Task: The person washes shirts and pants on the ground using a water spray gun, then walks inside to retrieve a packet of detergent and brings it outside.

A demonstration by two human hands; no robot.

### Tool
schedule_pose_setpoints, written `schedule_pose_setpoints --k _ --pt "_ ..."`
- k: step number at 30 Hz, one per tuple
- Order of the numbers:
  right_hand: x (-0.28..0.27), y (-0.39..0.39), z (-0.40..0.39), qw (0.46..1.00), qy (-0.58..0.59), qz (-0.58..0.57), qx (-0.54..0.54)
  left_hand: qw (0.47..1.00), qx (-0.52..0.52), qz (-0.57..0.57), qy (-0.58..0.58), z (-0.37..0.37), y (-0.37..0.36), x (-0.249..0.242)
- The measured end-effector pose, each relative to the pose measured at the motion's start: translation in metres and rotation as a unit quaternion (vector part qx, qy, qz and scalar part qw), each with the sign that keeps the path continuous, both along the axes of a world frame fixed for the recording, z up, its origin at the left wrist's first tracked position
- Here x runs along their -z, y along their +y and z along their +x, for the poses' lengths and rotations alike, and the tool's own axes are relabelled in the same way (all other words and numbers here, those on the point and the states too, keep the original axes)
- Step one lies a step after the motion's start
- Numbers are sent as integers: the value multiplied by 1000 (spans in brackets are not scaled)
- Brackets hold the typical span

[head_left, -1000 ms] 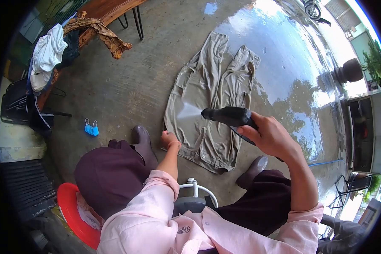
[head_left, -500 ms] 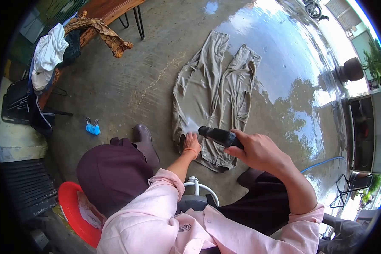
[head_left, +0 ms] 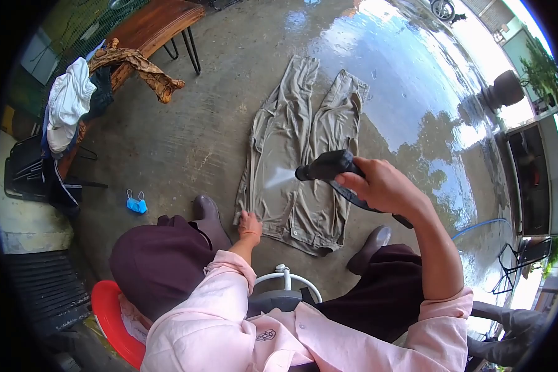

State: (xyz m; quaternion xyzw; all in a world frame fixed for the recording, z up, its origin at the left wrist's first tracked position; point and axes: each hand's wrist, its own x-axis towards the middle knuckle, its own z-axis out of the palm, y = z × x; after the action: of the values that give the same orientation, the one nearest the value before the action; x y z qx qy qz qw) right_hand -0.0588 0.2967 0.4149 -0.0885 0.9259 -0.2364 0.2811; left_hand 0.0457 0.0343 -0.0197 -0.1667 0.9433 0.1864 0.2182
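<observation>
A pair of wet khaki trousers (head_left: 276, 161) lies spread on the concrete floor, legs pointing away and waistband toward me. My left hand (head_left: 250, 227) is at the left corner of the waistband, its fingers closed on the cloth there. Above the trousers, my right hand (head_left: 384, 184) grips a black spray gun (head_left: 328, 166). A white mist of water comes out of its nozzle toward the left, over the upper left leg. Part of the gun's handle is hidden by my fingers.
The floor (head_left: 409, 111) is wet and shiny at right. A blue face mask (head_left: 136, 203) lies left. A wooden bench (head_left: 161, 28) with driftwood (head_left: 146, 68) and white cloth (head_left: 70, 99) stands upper left. Near me are a red basin (head_left: 110, 316) and a blue hose (head_left: 477, 227).
My left hand has slid left along the waistband to its corner. The right hand has raised the spray gun away from the waistband, and the spray now lands farther up the left side.
</observation>
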Motion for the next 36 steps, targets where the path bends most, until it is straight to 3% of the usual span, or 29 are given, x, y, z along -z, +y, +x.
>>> schedule_pose_setpoints --k 1,4,6,7,8,10,11,13,15,18,20,22,24,26,27,30,31,33,35,36 --pt "-2 3 -2 999 6 2 34 1000 -17 -6 -10 2 -8 -2" --pt "2 12 -5 977 184 48 99 997 -64 -25 -41 13 -20 -3" --pt "-2 20 -7 982 150 65 96 990 -74 -57 -102 19 -19 -8" --pt "-6 24 -8 986 115 81 89 989 -109 -58 -79 18 -14 -12" --pt "-13 29 -8 993 12 50 102 990 -105 -57 -80 20 -10 -17" --pt "-8 42 -5 994 23 27 100 970 -233 -10 68 26 -1 -21" --pt "-5 45 -3 995 37 2 93 965 -222 -38 135 29 6 -13" --pt "-1 47 0 988 86 14 124 962 -107 -37 249 23 22 -12" --pt "2 54 1 982 139 55 116 966 -10 43 254 6 43 -14" --pt "-11 62 7 988 -78 71 114 958 60 202 196 -15 77 -5" --pt "-8 67 12 985 -104 78 115 949 95 240 182 -20 99 -1" --pt "-2 73 13 977 -124 106 134 945 174 207 182 -17 115 -9" --pt "5 82 14 983 -68 121 121 928 279 172 176 -8 129 -19" --pt "9 87 14 967 54 164 187 894 367 218 137 6 145 -21" --pt "19 94 16 960 111 136 216 881 423 204 63 13 152 -25" --pt "24 103 12 941 125 151 277 856 511 70 -47 34 166 -55" --pt "21 106 13 940 124 152 281 845 532 32 -38 37 168 -52" --pt "12 112 15 964 16 138 226 822 568 -28 21 43 167 -25" --pt "11 122 20 967 -37 132 214 823 568 5 -13 34 172 -12" --pt "13 125 23 966 -14 125 224 831 551 47 62 30 171 -12"
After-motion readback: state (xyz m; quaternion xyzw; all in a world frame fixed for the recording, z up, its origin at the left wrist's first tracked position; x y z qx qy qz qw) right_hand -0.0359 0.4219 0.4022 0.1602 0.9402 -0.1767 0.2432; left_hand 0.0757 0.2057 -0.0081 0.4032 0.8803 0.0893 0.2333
